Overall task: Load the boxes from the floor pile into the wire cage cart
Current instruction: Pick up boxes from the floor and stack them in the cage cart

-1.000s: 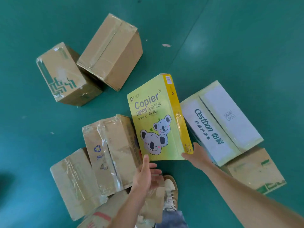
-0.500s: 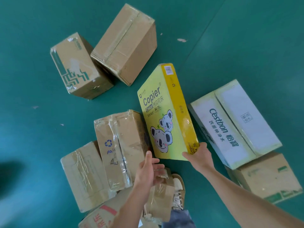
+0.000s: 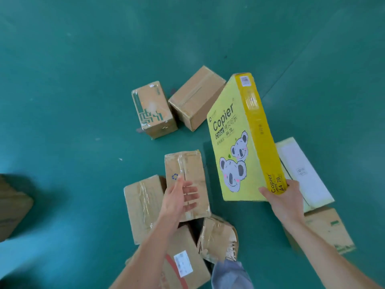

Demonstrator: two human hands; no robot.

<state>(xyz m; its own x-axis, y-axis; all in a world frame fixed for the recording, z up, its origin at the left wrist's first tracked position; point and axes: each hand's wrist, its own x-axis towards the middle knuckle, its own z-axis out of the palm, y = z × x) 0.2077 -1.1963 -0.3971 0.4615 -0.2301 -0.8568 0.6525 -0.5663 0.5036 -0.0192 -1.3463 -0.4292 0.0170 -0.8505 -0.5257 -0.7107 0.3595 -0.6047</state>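
My right hand (image 3: pixel 286 198) grips the near corner of a yellow Copier paper box (image 3: pixel 241 142) with koala drawings, held tilted above the floor. My left hand (image 3: pixel 179 198) hovers open, palm up, over a taped brown box (image 3: pixel 185 172) with a blue recycling mark. Several more cardboard boxes lie on the green floor around it: a taped one (image 3: pixel 142 207) to its left, one with a white label (image 3: pixel 183 261) near my feet, and two farther off, one with green markings (image 3: pixel 152 109) and a plain one (image 3: pixel 195 97). No wire cage cart is in view.
A white box (image 3: pixel 302 174) lies right of the yellow one, with a brown box (image 3: pixel 325 230) below it. A crumpled box (image 3: pixel 214 232) rests against my shoe (image 3: pixel 231 249). A blurred brown shape (image 3: pixel 12 207) sits at the left edge. Green floor (image 3: pixel 83 59) stretches beyond.
My right hand has lifted the yellow box higher and tilted it more upright. My left hand has come off its lower edge and opened. The view has swung left.
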